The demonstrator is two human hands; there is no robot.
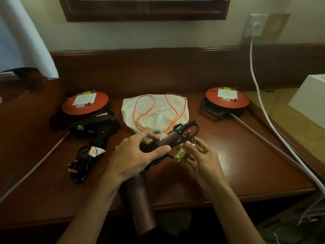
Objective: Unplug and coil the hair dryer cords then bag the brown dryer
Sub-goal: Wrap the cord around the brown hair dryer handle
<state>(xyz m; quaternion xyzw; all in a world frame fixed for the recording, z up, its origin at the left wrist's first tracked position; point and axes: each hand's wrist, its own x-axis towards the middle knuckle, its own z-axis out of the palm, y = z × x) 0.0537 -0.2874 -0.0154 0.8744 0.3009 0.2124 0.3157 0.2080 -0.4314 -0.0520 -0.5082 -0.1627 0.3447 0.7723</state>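
Currently the left hand grips the brown dryer at its handle, thumb and fingers curled round the handle together with turns of its black cord. Dryer is held above the near edge of the wooden desk, barrel pointing down toward the camera, handle angled up and to the right. Cord loops run along the handle; its far end sticks out past the handle tip.

Right hand: fingers loosely curled, fingertips pinching a small yellowish tag on the cord just beside the handle. Whether the plug is in this hand: cannot tell.

White drawstring bag lies flat at desk centre, behind the hands, orange strings looped across it. Black dryer lies left of the bag, its cord bundled in front of it, plug free on the desk. Two red cord reels sit at back left and back right. A white cable runs down from the wall socket at upper right.
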